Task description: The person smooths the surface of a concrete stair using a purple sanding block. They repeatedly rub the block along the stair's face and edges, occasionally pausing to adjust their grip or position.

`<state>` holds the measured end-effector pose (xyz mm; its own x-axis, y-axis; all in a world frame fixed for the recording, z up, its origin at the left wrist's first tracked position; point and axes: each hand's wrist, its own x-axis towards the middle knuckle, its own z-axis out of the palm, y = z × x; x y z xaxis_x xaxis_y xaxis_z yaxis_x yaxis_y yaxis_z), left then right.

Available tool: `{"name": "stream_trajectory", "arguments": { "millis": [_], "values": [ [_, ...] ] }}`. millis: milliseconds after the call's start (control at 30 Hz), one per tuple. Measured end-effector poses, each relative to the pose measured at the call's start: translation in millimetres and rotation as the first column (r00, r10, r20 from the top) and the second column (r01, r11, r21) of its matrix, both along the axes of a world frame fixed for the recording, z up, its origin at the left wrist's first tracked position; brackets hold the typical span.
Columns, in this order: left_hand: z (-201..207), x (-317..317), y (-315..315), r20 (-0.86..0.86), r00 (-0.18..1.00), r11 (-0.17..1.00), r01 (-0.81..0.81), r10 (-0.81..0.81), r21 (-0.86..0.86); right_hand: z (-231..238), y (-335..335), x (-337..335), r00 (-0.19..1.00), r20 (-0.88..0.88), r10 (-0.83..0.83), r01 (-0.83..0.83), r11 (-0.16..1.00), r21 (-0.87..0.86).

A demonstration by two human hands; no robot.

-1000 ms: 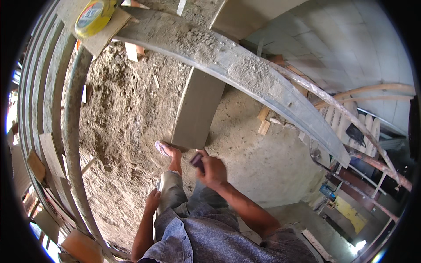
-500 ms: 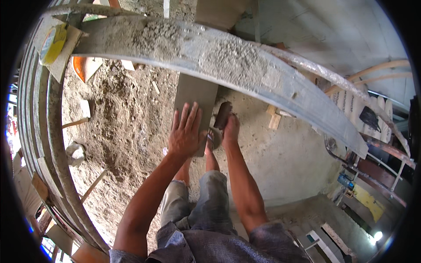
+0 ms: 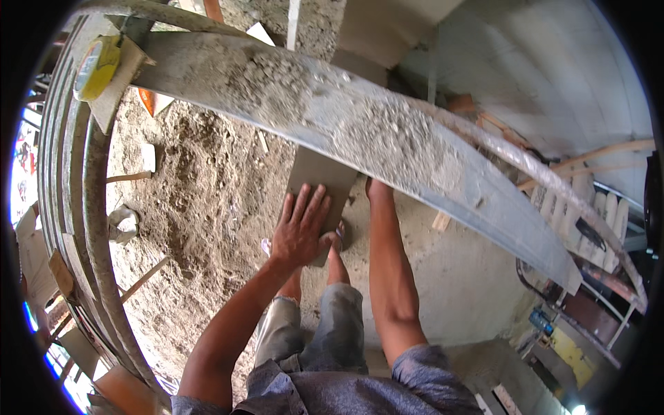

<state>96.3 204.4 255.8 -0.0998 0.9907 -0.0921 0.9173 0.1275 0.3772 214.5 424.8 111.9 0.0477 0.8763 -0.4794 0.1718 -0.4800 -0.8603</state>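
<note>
A long grey-brown flat slab, perhaps a tile (image 3: pixel 322 174), stands or lies below the scaffold plank; its far end passes out of sight behind the plank. My left hand (image 3: pixel 299 232) rests flat on its near part, fingers stretched and slightly spread. My right hand (image 3: pixel 377 189) reaches forward beside the slab's right edge. The plank covers its fingers, so I cannot make out what they hold. The scaffold plank (image 3: pixel 297 86) crosses above both, strewn with lumps of grey mortar.
A yellow tape measure (image 3: pixel 97 68) hangs at the plank's left end. Metal scaffold tubes (image 3: pixel 93 200) curve along the left, and another pole (image 3: pixel 498 142) runs along the plank's far side. Rough, rubble-strewn ground (image 3: pixel 187 194) lies left below. Stacked bags (image 3: pixel 584 214) are at right.
My right hand has moved forward under the plank; the dark flat rectangular piece it held is now out of sight. My left hand stays flat on the slab. The view has shifted slightly.
</note>
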Motion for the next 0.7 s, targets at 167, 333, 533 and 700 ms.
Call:
{"name": "stream_trajectory", "arguments": {
  "millis": [167, 333, 533, 700],
  "values": [
    [12, -3, -18, 0.074, 0.996, 0.999, -0.038, 0.040, -0.030, 50, -30, 7, 0.895, 0.370, 0.248, -0.260, 0.965, -0.018],
    [71, -1, -95, 0.356, 0.908, 0.969, -0.245, 0.219, 0.030, 178, -78, -33, 0.796, 0.567, 0.214, -0.604, 0.343, 0.719],
    [62, 49, -358, 0.197, 0.457, 0.438, -0.512, 0.867, -0.739, 177, -43, -105, 0.397, 0.808, 0.434, -0.838, 0.530, 0.127],
    [82, 99, -454, -0.005, 0.291, 0.053, -0.189, 0.957, -0.981, 153, -271, -19, 0.263, 0.740, 0.619, -0.917, -0.078, 0.391]
  ]
}}
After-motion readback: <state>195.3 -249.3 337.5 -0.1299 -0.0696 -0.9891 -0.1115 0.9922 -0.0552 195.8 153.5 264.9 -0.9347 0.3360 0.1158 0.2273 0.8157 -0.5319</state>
